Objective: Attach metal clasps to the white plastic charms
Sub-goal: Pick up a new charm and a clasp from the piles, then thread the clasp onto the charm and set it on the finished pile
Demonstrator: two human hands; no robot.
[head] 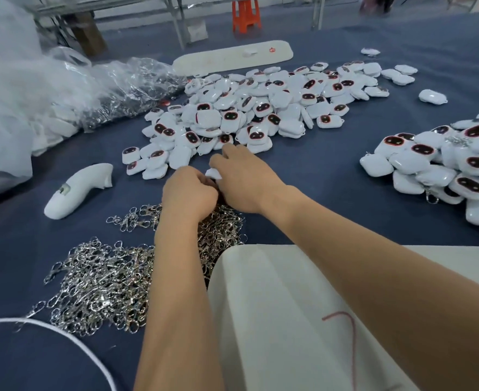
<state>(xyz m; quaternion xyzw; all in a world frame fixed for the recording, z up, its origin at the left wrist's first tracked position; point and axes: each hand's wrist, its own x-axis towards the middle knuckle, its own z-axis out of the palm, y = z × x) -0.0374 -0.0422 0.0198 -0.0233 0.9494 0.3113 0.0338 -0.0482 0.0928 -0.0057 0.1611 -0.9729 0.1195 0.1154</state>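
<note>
A big heap of white plastic charms (263,105) with dark red-rimmed faces lies on the blue cloth ahead of me. A second pile of charms with clasps (441,162) sits at the right. Loose silver metal clasps (102,280) spread over the cloth at the lower left and under my wrists. Both hands meet just in front of the heap. My right hand (244,182) holds one white charm (212,173), of which only a corner shows. My left hand (188,193) has its fingers curled against that charm; whatever it pinches is hidden.
A clear plastic bag of clasps (125,91) lies at the left beside crumpled white bags (9,88). A white moulded part (77,190) rests left of my hands, a long white panel (232,57) behind the heap. White cloth (275,320) covers my lap. An orange stool (245,15) stands far back.
</note>
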